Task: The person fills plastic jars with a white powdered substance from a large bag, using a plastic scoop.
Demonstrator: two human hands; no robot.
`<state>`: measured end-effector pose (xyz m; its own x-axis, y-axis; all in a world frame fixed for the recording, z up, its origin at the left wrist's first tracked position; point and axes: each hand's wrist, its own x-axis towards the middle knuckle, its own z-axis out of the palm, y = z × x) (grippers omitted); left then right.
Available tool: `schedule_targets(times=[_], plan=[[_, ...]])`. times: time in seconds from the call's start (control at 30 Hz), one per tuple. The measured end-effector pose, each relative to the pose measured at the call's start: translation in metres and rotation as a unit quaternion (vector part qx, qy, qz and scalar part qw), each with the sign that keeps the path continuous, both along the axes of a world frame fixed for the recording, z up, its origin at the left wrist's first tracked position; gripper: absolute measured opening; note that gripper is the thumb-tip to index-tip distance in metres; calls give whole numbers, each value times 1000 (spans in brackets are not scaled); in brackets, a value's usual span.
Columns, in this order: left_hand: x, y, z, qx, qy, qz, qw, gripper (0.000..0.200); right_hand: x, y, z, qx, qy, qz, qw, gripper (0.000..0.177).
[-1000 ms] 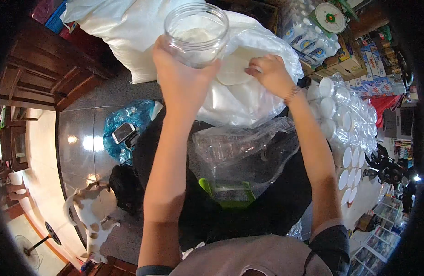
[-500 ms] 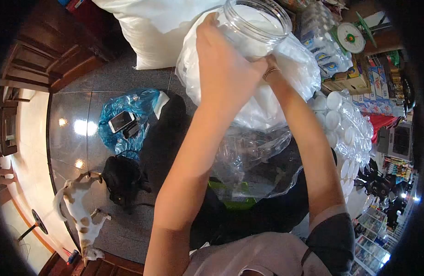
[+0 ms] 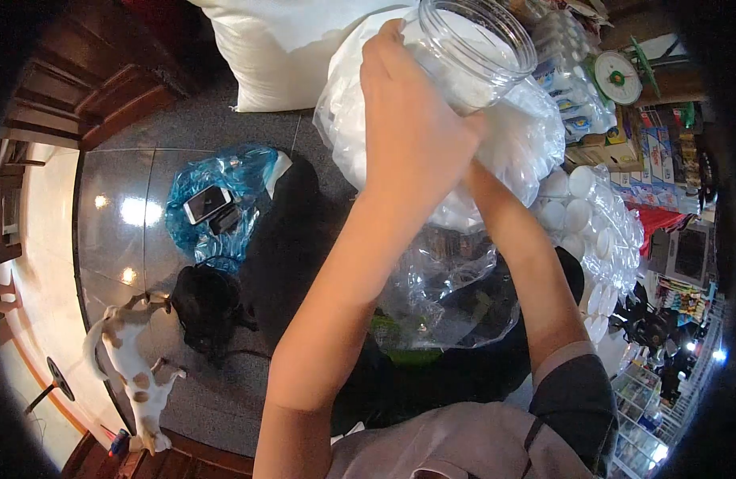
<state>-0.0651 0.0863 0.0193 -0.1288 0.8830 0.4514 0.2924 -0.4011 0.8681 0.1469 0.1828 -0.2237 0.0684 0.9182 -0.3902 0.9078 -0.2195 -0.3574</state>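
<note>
My left hand (image 3: 412, 108) is closed around the side of a clear plastic jar (image 3: 472, 84), which is tilted and has its round open mouth facing up. White material shows inside it. My right hand is mostly hidden behind the left one, low by the jar's base; only its wrist (image 3: 478, 172) and forearm show, and its fingers are out of sight. Directly beneath the jar, a plastic bag (image 3: 532, 148) with white contents bulges out on both sides. A loose clear plastic bag (image 3: 444, 279) lies crumpled below my forearms.
Behind stands a large white sack (image 3: 276, 56). On the floor at left is a blue plastic bag (image 3: 248, 172) with a phone (image 3: 207, 205) on it. A black animal (image 3: 204, 307) and a white-and-brown one (image 3: 136, 359) are close by. Wrapped white-lidded containers (image 3: 579, 215) and a dial scale (image 3: 619, 78) are right.
The jar and my hands have shifted slightly right in view, and the jar is tilted a little more. My right wrist is now more covered by the left hand.
</note>
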Motion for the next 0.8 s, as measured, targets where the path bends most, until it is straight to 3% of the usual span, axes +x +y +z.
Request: schedule_targets(times=[0.2, 0.27, 0.33, 0.4, 0.47, 0.53, 0.6, 0.7, 0.8], plan=[[7, 2, 0, -11, 9, -7, 1000, 92, -5, -9, -4, 6, 70, -6, 997, 27], [10, 4, 0, 33, 21, 11, 999, 92, -4, -11, 0, 11, 128, -24, 991, 27], [11, 6, 6, -7, 22, 1, 1000, 94, 1, -12, 4, 16, 214, -57, 975, 27], [8, 8, 7, -44, 24, -10, 999, 96, 10, -15, 14, 21, 331, -107, 937, 27], [5, 11, 0, 8, 28, -32, 999, 94, 20, -23, 30, 25, 427, -161, 890, 27], [4, 12, -1, 0, 15, -27, 1000, 94, 25, -38, 64, 33, 453, -191, 870, 26], [3, 12, -3, -10, 2, -22, 1000, 93, 28, -44, 79, 50, 525, -292, 798, 25], [1, 13, -5, -23, -23, -34, 999, 95, 30, -63, 109, 72, 560, -337, 753, 19], [-2, 13, -4, -7, 48, 5, 999, 97, 31, -88, 142, 6, 581, -332, 743, 17]])
